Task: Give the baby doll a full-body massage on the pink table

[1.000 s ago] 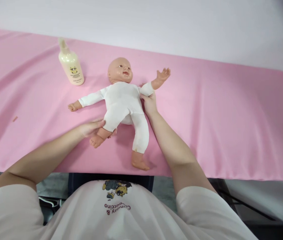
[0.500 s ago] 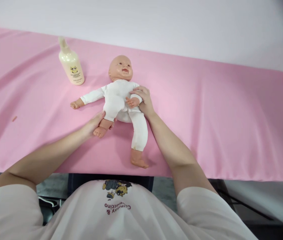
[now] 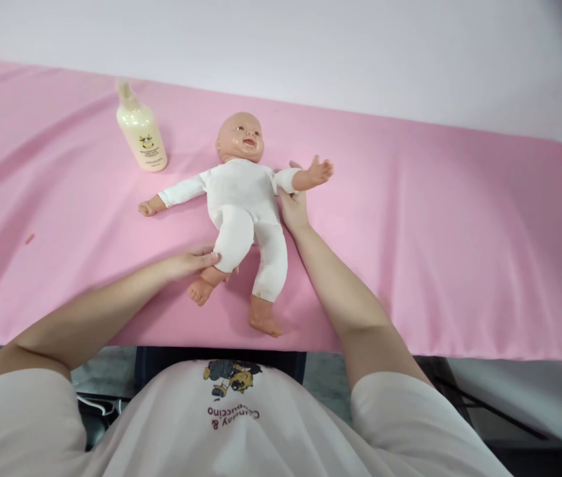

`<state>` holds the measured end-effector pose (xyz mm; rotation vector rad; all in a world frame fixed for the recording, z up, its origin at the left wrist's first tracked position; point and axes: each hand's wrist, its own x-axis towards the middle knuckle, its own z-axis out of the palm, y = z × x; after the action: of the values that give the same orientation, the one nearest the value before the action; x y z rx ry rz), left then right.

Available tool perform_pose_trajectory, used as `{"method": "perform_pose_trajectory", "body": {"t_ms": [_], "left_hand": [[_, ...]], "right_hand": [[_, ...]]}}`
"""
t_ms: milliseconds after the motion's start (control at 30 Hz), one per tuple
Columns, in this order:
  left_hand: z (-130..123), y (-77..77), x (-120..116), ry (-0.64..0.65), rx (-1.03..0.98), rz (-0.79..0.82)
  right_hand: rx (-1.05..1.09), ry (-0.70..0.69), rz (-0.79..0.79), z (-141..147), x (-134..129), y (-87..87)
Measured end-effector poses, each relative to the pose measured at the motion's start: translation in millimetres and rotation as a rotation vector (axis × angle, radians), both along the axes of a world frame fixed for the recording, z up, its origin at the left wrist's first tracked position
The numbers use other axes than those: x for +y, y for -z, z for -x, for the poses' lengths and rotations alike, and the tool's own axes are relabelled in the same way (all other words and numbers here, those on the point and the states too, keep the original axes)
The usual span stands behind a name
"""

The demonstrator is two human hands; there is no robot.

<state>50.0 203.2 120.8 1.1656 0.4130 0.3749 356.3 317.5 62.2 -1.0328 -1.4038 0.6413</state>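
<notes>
A baby doll (image 3: pixel 243 189) with a white cloth body lies face up on the pink cloth, its head away from me. My left hand (image 3: pixel 200 260) is closed round its lower leg on the left, just above the bare foot, thumb on top and fingertips showing beneath. On the other side my right hand (image 3: pixel 294 207) grips the doll's arm on the right near the elbow. That arm points outward with its small hand spread. Most of my right fingers are hidden behind the doll's arm.
A cream pump bottle (image 3: pixel 142 136) with a printed label stands left of the doll's head. A small reddish piece (image 3: pixel 30 238) lies on the pink cloth (image 3: pixel 439 252) at the left. Behind the table is a white surface (image 3: pixel 360 53).
The doll's arm on the right has swung from across its belly to outstretched, with my right hand on it. The leg in my left hand has straightened and come down towards me.
</notes>
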Motion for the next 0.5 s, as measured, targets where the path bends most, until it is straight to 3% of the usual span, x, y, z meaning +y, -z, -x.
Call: {"method": "perform_pose_trajectory", "body": {"t_ms": [133,267,367,500], "left_hand": [[6.1,-9.8,1.8,0.246,0.1,-0.025],[6.7,-12.8,2.9,0.291,0.157,-0.018],[4.4,-12.2,0.1,0.228,0.154,0.012],[2.6,-8.3,-6.3,-0.02,0.125,0.068]], "right_hand": [[0.137,0.042,0.07,-4.1,4.7,7.7],[0.125,0.094,0.115,-5.2,4.7,10.7],[0.065,0.131,0.128,-3.7,2.6,8.9],[-0.098,0.113,0.045,-0.8,0.7,4.2]]}}
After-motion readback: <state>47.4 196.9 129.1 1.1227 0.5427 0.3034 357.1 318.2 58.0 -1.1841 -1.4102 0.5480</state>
